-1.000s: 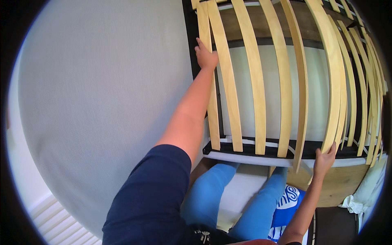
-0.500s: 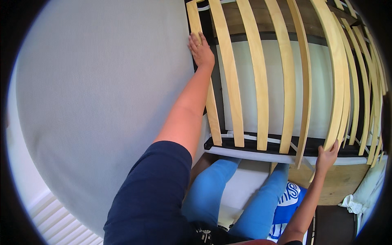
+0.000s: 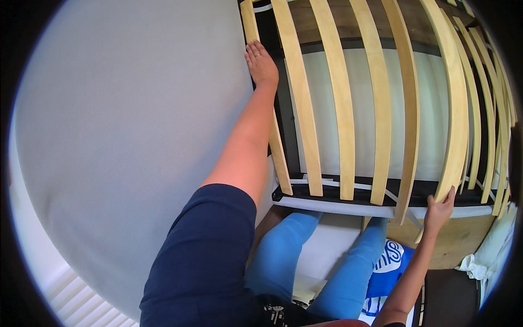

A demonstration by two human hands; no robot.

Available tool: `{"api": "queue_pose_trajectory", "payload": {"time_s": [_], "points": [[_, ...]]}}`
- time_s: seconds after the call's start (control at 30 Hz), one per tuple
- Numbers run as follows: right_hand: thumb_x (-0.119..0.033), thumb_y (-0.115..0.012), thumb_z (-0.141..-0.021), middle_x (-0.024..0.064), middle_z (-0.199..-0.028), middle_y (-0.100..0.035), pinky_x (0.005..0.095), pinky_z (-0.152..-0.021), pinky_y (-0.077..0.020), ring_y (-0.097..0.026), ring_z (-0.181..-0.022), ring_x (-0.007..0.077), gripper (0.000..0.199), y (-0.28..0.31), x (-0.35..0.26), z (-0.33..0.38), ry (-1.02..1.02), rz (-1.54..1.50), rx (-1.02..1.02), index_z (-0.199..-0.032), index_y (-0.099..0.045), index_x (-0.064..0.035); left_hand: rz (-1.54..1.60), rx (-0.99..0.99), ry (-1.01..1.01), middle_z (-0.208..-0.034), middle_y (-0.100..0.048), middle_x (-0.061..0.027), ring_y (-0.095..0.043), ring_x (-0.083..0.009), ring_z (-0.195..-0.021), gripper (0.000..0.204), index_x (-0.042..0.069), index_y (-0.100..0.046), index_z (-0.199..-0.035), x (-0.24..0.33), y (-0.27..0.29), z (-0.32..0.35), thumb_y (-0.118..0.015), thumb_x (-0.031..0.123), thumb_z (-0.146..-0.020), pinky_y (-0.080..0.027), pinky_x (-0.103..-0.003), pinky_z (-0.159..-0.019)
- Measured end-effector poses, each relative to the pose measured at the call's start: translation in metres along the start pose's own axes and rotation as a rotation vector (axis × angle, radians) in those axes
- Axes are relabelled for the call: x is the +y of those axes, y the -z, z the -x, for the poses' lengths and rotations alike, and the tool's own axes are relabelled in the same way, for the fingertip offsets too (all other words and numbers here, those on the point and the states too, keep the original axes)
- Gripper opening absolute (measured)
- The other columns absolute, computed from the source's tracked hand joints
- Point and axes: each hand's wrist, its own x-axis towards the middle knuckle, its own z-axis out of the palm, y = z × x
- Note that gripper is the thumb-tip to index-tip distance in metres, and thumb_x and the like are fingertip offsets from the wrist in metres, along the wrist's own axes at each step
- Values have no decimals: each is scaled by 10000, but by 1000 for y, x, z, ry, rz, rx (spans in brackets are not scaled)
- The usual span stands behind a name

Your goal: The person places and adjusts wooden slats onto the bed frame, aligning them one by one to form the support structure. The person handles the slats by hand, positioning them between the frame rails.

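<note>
My left hand [image 3: 262, 64] lies flat with its fingers stretched out on the leftmost pale wooden slat [image 3: 280, 158], beside the upright grey mattress [image 3: 136, 120]. At the near right, my right hand [image 3: 439, 213] is closed round the lower end of a curved wooden slat [image 3: 457, 109]. Several more slats cross the black bed frame [image 3: 419, 195]. To the left of the held slat, a tilted slat [image 3: 411, 120] pokes its near end out over the frame's pale edge strip [image 3: 348, 206].
My legs stand against the frame's near edge. A blue-and-white bag [image 3: 388, 272] lies beside my right leg. Further right are a wooden board [image 3: 460, 240], a dark brown panel [image 3: 451, 297] and white crumpled cloth [image 3: 469, 266]. White ribbed slats [image 3: 81, 297] show at the lower left.
The view has shifted slightly, moving the slats a little. My left hand still rests on the leftmost slat and my right hand keeps its hold on the curved slat.
</note>
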Motion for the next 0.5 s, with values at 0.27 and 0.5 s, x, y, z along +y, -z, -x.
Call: {"api": "queue_pose_trajectory", "payload": {"time_s": [0.27,0.5], "points": [[22,-641,-673,211,-1247,-554,307,-1000,-390,-544,-1131,245,687,-4,-16,5,-55,107,-21,-1311,-421,146,-43,59,-120,-1424,-399,-191,-318,-366,-1380,597,-62,-375,-1392,-4,21,-41,-523,146,-852,-232,-449,-1155],[39,-633,-679,179,-1252,-542,307,-1009,-381,-529,-1139,228,684,-6,-1,10,-36,35,3,-1323,-419,120,-33,114,-322,-1530,-283,-211,-264,-305,-1435,600,-70,-320,-1431,-21,-15,-135,-469,136,-887,-207,-456,-1173]]}}
